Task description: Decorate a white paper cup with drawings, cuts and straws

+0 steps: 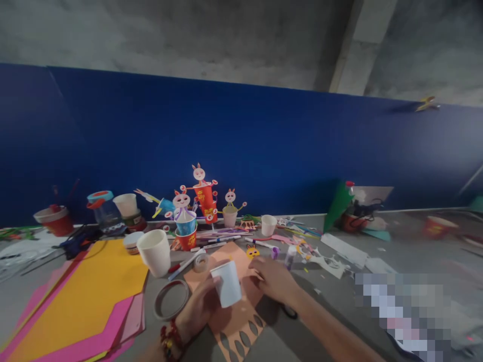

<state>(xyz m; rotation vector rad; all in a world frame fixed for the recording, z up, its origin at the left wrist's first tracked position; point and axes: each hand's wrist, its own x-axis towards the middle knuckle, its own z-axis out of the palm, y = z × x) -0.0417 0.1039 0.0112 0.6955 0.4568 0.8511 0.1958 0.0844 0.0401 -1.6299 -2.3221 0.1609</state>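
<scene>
A small white paper cup is tilted in my left hand, whose fingers wrap its left side. My right hand reaches over the peach paper sheet, its bent fingers slightly apart and nothing visible in them. Just above those fingertips is a yellow paper animal face with dark eyes; whether they touch cannot be made out. Leaf-shaped holes are cut along the sheet's near end. A clear tape roll sits at its left edge. Under my right wrist, a dark scissor handle partly shows.
Paper-cup figures with animal faces stand behind, near the blue partition. A large white cup, a wide tape ring and orange-yellow paper lie left. Paper scraps and a glue bottle are right.
</scene>
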